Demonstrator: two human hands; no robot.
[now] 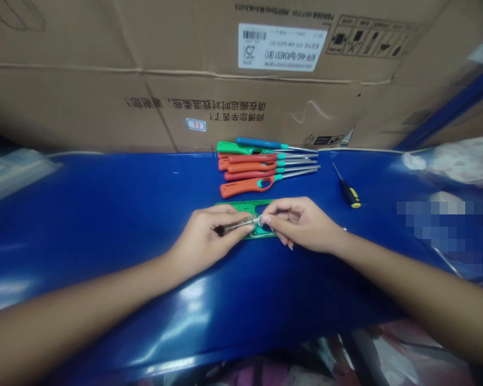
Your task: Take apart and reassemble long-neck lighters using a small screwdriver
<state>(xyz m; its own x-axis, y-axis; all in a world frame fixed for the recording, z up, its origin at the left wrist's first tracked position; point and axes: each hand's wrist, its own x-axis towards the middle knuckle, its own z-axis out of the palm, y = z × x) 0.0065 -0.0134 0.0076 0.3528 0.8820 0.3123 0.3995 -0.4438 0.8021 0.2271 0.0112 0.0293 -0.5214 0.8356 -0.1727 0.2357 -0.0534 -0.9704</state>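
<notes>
Centrally on the blue table [116, 214], a small clear tube [239, 223] sits between two hands, over a green plastic casing [243, 206]. From nine o'clock, the left hand [203, 231] grips the tube between thumb and fingers; from three o'clock, the right hand [301, 222] pinches its pale end with thumb and forefinger, the other fingers curled.

Just past the casing's upper edge, at twelve o'clock, a bunch of lighters [245, 187] leaves only a narrow strip, and a cardboard box [104, 107] walls off the table's far edge. A screwdriver [349, 194] lies at two o'clock, well apart from the lighters. Broad blue surface stretches toward nine o'clock and down to the near edge at six.
</notes>
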